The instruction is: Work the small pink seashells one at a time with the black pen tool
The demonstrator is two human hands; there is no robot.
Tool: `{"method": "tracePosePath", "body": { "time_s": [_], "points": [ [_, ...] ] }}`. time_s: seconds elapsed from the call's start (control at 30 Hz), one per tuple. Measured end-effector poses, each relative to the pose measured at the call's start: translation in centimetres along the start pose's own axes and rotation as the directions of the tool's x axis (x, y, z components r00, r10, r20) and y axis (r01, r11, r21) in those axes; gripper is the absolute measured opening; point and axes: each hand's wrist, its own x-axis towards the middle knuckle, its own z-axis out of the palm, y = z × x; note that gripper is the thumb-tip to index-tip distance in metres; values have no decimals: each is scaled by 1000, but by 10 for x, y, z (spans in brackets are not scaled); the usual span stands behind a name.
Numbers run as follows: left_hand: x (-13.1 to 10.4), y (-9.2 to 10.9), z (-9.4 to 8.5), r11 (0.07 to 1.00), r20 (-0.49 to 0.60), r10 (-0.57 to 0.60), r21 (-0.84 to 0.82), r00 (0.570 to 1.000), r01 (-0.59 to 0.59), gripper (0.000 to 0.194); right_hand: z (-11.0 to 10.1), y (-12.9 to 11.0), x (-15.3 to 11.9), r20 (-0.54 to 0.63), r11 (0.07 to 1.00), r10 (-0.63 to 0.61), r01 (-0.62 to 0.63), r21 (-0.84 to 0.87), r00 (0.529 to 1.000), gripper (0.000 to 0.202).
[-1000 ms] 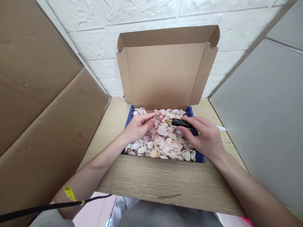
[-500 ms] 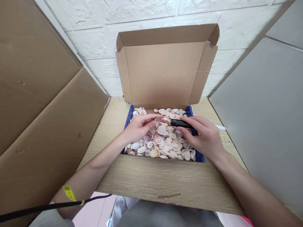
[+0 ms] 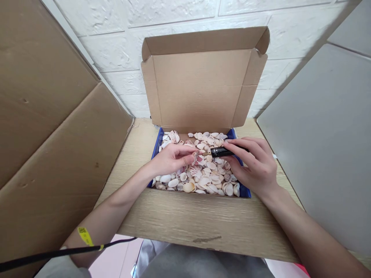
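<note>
Over the open box (image 3: 158, 144), my left hand (image 3: 171, 159) pinches a pinkish-brown seashell (image 3: 196, 156) between thumb and fingers. My right hand (image 3: 255, 164) grips a black mini drill (image 3: 220, 151) with a brass chuck at its tip. The drill lies nearly level and points left at the shell. Its tip is at or very near the shell; I cannot tell whether it has gone in. Beneath both hands, many loose seashells (image 3: 205, 180) fill the box, white, cream and purplish, some ribbed.
The box's cardboard lid (image 3: 199, 88) stands raised against the white brick wall (image 3: 110, 50). Cardboard panels (image 3: 58, 135) rise on the left, and a grey panel (image 3: 321, 135) on the right. A black cable (image 3: 52, 255) with a yellow tag crosses the lower left above the wooden tabletop's (image 3: 185, 216) edge.
My right hand has shifted slightly right and turned, tilting the drill a little. My left hand has turned the shell and moved it slightly right and down.
</note>
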Motion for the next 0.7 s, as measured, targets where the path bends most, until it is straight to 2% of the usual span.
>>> {"method": "tracePosePath", "body": {
  "time_s": [0.1,0.23,0.37,0.47,0.6,0.7],
  "points": [
    [0,0,0,1000,22,-8,4,1000,8,41,0,0,0,24,1000,14,-14,6,1000,40],
    [0,1,0,1000,-4,23,-12,1000,-23,39,2,2,-3,105,995,93,-95,21,990,32],
    [0,1,-1,999,-55,32,-33,998,-34,43,3,2,-7,212,982,165,-180,51,963,31],
    [0,0,-2,996,-84,76,-29,994,-79,39,2,2,-10,282,972,191,-221,78,940,26],
    [1,0,-1,995,-110,92,-35,990,-96,37,1,2,-8,292,975,163,-199,98,942,21],
    [1,1,0,997,-120,55,-43,991,-60,39,0,4,-5,232,987,97,-124,104,968,23]
  ]
}}
